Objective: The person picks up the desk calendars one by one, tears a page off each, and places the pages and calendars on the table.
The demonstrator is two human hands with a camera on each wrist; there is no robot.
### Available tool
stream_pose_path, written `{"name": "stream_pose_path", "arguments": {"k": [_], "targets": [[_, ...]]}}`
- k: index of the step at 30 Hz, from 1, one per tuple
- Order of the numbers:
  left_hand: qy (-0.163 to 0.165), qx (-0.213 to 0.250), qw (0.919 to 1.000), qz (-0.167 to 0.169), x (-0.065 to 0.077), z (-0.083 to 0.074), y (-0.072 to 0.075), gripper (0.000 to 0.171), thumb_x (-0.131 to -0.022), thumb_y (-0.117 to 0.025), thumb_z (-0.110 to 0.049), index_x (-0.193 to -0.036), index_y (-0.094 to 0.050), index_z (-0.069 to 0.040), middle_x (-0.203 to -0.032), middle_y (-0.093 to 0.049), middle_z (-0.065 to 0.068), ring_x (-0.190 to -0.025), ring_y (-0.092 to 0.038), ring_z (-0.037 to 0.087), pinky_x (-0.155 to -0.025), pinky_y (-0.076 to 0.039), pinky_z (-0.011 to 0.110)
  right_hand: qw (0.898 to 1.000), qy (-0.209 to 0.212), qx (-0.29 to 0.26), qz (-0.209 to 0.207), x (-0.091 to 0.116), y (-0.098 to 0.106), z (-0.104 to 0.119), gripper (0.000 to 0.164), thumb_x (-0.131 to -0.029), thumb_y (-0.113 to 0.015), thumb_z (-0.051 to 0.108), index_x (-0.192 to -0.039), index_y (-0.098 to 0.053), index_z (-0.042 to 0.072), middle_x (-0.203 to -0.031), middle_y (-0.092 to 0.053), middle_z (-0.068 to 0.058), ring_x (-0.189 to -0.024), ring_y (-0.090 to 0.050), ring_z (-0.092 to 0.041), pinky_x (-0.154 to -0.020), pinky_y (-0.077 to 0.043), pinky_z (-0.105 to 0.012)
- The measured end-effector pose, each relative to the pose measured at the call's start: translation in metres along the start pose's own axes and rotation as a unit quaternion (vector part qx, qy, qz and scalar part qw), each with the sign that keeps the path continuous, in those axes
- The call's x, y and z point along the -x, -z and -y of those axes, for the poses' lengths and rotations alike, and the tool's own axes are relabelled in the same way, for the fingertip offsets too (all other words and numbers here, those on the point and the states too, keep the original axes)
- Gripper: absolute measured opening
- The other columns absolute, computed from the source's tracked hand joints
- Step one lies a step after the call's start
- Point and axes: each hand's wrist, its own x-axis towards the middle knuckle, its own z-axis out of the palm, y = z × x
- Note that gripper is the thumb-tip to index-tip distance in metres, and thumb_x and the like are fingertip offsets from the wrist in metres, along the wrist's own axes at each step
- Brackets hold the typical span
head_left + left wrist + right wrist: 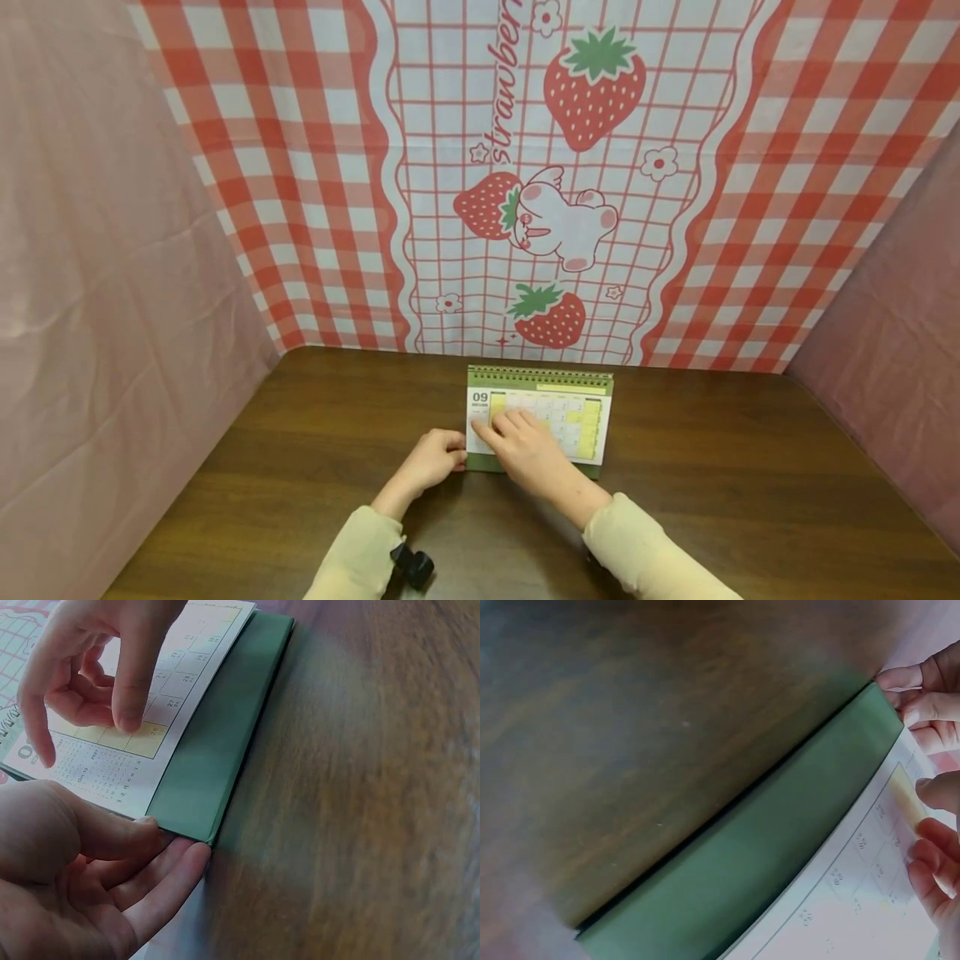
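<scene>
A spiral-bound desk calendar (589, 432) with a green stand stands upright on the table, its page headed 09. At its lower left edge my left hand (432, 459) pinches the board, thumb in front and fingers behind, as the left wrist view shows. My right hand (527, 448) is in front of the page's left part, covering some of the date grid. Its fingers are loosely bent, with the fingertips (129, 722) right at the page near the small side calendars. Between those fingers nothing is held.
The brown wooden table (720, 483) runs back to a red-and-white checked cloth (322, 167) with strawberry prints. Pink fabric (112, 292) hangs along both sides. A black wrist device (414, 567) is on the left sleeve.
</scene>
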Motion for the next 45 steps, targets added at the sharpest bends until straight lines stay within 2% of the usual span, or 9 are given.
{"name": "stream_pose_path", "arguments": {"k": [3,12,22,28,36,38,40,42,45], "targets": [[0.003,0.009,1.0,0.0,0.001,0.0,0.001,0.013,-0.082,-0.052,0.009,-0.084,-0.064,0.009,-0.08,-0.064,0.014,-0.069,-0.059,0.014,-0.063,-0.054,0.026,1.0,-0.006,-0.002,0.011,-0.003,0.0,0.002,0.043,-0.073,-0.064,0.005,-0.115,-0.06,0.012,-0.087,-0.056,-0.005,-0.079,-0.054,-0.022,-0.073,-0.046,-0.034],[0.002,0.01,0.9999,0.003,0.002,-0.002,0.002,0.013,-0.083,-0.052,0.01,-0.086,-0.064,0.009,-0.084,-0.065,0.017,-0.071,-0.06,0.017,-0.064,-0.054,0.029,0.998,-0.026,0.018,0.06,-0.011,0.003,0.007,0.042,-0.077,-0.064,0.009,-0.119,-0.058,0.015,-0.09,-0.056,-0.006,-0.087,-0.055,-0.022,-0.077,-0.046,-0.033],[-0.002,0.009,1.0,0.0,0.001,-0.002,0.002,0.012,-0.082,-0.052,0.01,-0.085,-0.064,0.009,-0.082,-0.065,0.016,-0.07,-0.06,0.017,-0.064,-0.054,0.027,0.995,-0.036,0.038,0.083,-0.016,0.008,0.009,0.047,-0.079,-0.064,0.011,-0.123,-0.055,0.02,-0.094,-0.058,-0.005,-0.09,-0.057,-0.02,-0.078,-0.048,-0.033],[0.001,0.014,0.9999,0.003,0.002,-0.001,0.001,0.014,-0.083,-0.052,0.01,-0.089,-0.064,0.01,-0.087,-0.066,0.017,-0.074,-0.062,0.02,-0.064,-0.054,0.027,0.996,-0.031,0.031,0.078,-0.015,0.006,0.009,0.044,-0.076,-0.064,0.009,-0.119,-0.056,0.018,-0.093,-0.058,-0.006,-0.092,-0.056,-0.021,-0.078,-0.048,-0.034],[0.001,0.02,0.9998,0.007,0.001,-0.001,0.001,0.015,-0.083,-0.051,0.009,-0.09,-0.064,0.009,-0.087,-0.066,0.015,-0.076,-0.062,0.019,-0.065,-0.054,0.027,0.997,-0.033,-0.018,0.072,-0.017,0.004,0.007,0.043,-0.072,-0.063,0.002,-0.112,-0.055,0.015,-0.088,-0.053,-0.005,-0.085,-0.053,-0.02,-0.073,-0.046,-0.033],[-0.002,0.028,0.9996,0.009,0.0,-0.001,0.001,0.015,-0.083,-0.05,0.01,-0.09,-0.064,0.01,-0.087,-0.065,0.016,-0.077,-0.061,0.021,-0.067,-0.054,0.029,0.997,-0.035,-0.022,0.072,-0.017,0.003,0.007,0.04,-0.073,-0.062,0.001,-0.11,-0.054,0.015,-0.087,-0.051,-0.005,-0.083,-0.052,-0.02,-0.072,-0.045,-0.033],[-0.006,0.037,0.9992,0.014,0.005,-0.011,0.003,0.015,-0.084,-0.048,0.012,-0.09,-0.062,0.013,-0.088,-0.064,0.02,-0.079,-0.061,0.026,-0.069,-0.055,0.033,0.997,-0.036,-0.024,0.07,-0.018,0.003,0.007,0.037,-0.074,-0.061,0.002,-0.108,-0.054,0.015,-0.087,-0.051,-0.004,-0.081,-0.052,-0.019,-0.071,-0.045,-0.032],[-0.008,0.044,0.9989,0.016,0.006,-0.012,0.003,0.015,-0.084,-0.048,0.012,-0.09,-0.061,0.014,-0.089,-0.063,0.023,-0.081,-0.061,0.029,-0.07,-0.054,0.037,0.997,-0.037,-0.027,0.063,-0.019,0.002,0.007,0.032,-0.077,-0.06,0.004,-0.106,-0.054,0.015,-0.085,-0.05,-0.004,-0.079,-0.051,-0.019,-0.068,-0.044,-0.032],[-0.007,0.045,0.9988,0.018,0.006,-0.012,0.003,0.015,-0.084,-0.048,0.012,-0.09,-0.062,0.014,-0.089,-0.063,0.022,-0.081,-0.061,0.028,-0.069,-0.055,0.037,0.997,-0.04,-0.034,0.053,-0.02,0.002,0.008,0.024,-0.08,-0.061,0.01,-0.103,-0.054,0.015,-0.083,-0.049,-0.003,-0.076,-0.051,-0.019,-0.066,-0.044,-0.032]]}}
